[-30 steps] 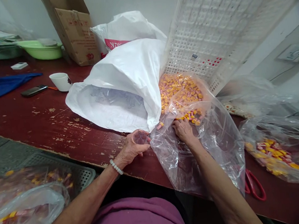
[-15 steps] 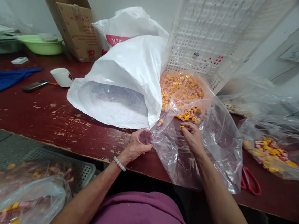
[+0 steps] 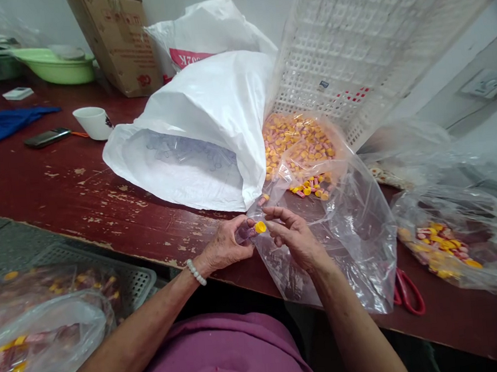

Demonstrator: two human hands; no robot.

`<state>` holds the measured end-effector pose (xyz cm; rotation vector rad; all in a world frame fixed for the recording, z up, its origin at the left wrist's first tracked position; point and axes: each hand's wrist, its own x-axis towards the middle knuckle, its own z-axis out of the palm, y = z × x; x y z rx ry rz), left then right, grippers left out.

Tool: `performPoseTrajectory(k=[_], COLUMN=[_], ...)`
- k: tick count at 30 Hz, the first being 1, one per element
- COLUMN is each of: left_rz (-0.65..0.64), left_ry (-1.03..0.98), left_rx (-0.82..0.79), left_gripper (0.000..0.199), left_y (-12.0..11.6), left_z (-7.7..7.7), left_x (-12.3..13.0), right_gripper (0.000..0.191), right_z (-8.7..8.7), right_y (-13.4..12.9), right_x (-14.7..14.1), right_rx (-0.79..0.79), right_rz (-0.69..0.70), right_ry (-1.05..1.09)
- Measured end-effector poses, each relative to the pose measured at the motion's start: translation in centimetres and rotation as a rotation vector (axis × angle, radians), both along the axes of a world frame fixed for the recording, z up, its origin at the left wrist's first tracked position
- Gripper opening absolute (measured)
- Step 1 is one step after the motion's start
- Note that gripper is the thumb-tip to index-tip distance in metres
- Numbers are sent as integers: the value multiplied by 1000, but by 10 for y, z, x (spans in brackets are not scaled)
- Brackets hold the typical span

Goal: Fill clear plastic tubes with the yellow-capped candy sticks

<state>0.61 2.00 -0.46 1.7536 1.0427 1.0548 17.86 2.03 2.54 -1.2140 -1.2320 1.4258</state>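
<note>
Wrapped in my left hand [image 3: 226,242] is a clear plastic tube [image 3: 245,235], its mouth facing right. A yellow cap [image 3: 260,227] sits at that mouth, tilted; how deeply it is seated I cannot tell. Just right of the cap, my right hand [image 3: 294,235] is open with its fingers apart and nothing visible in them. Beneath the right hand lies a clear plastic bag [image 3: 343,247], with many yellow-and-pink capped pieces [image 3: 299,147] heaped toward its back. One such piece [image 3: 263,199] lies alone near my right fingertips. Clear tubes [image 3: 190,153] show inside a white sack [image 3: 207,103].
A white perforated crate [image 3: 333,53] leans behind the heap. Red-handled scissors [image 3: 408,292] and another bag of capped pieces [image 3: 447,248] lie right. A cup [image 3: 92,123], phone [image 3: 47,137] and cardboard box [image 3: 119,44] stand left. Filled bags [image 3: 65,315] rest below the table edge.
My right hand has moved left from the heap to the tube and let go of the yellow cap, which is now at the tube's mouth. The view has shifted slightly.
</note>
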Motion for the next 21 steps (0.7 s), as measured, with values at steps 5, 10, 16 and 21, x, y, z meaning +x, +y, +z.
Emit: performPoseTrajectory(k=[5,10,16,21], left_rz=[-80,35,194,209], left_ry=[-74,-180,-322,-292], left_rx=[-39,-171,-324,-308], left_gripper=[29,27,34,32], left_y=[-3,5,10,6], left_z=[2,-6,-4,2], left_x=[7,0,-15,-16], right_gripper=[33,36,18,23], right_z=[0,-17,-41,-42], right_y=[-7,28,97,112], right_x=[-8,32,50,16], right_rx=[-25,141,285,294], right_rz=[163,-187,-303,-105], right_ry=[-37,-245,-686,-619])
